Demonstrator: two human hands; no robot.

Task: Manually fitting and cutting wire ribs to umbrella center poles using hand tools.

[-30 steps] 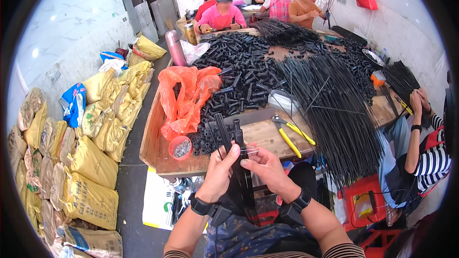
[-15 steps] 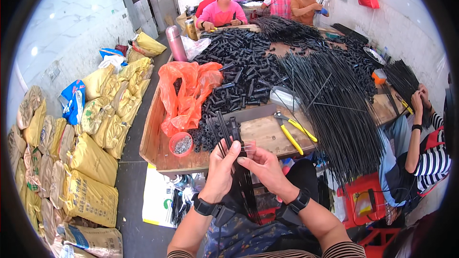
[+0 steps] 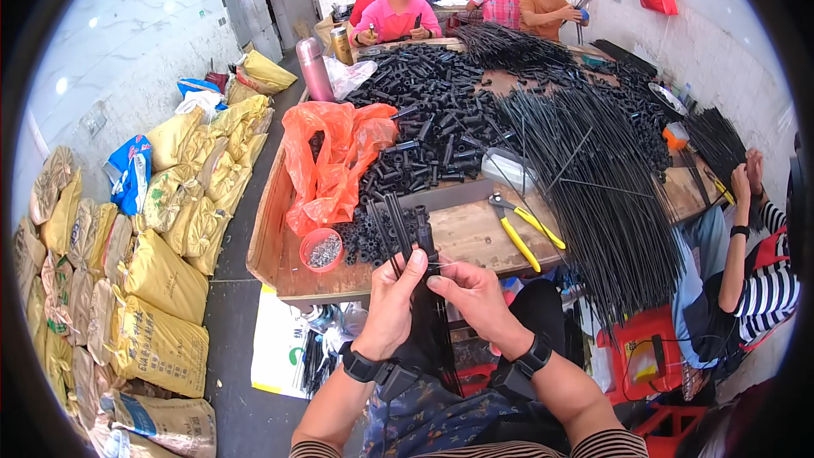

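Observation:
Above the table's near edge, my left hand (image 3: 390, 301) is closed around a bundle of thin black rods (image 3: 437, 348). The rods' upper ends stick up past my fingers and their long ends hang toward my lap. A short black tubular piece (image 3: 426, 239) stands among the upper ends. My right hand (image 3: 476, 297) pinches fine silvery pins (image 3: 444, 265) against the bundle's right side; fingers hide their tips. Just left of my hands stands a red bowl (image 3: 303, 248) of small metal pieces. Yellow-handled pliers (image 3: 521, 237) lie on the wooden table (image 3: 458, 233) to the right.
Heaped black tubular parts (image 3: 432, 119) cover the table's middle. A big stack of black rods (image 3: 593, 212) overhangs the edge at right. An orange plastic bag (image 3: 326, 170), a clear tub (image 3: 507, 168) and a pink flask (image 3: 315, 72) stand around. Co-workers sit at the far side and right.
My right hand has shifted slightly, and the pins that fanned out above its fingers now show much less. My left hand keeps its hold on the rods.

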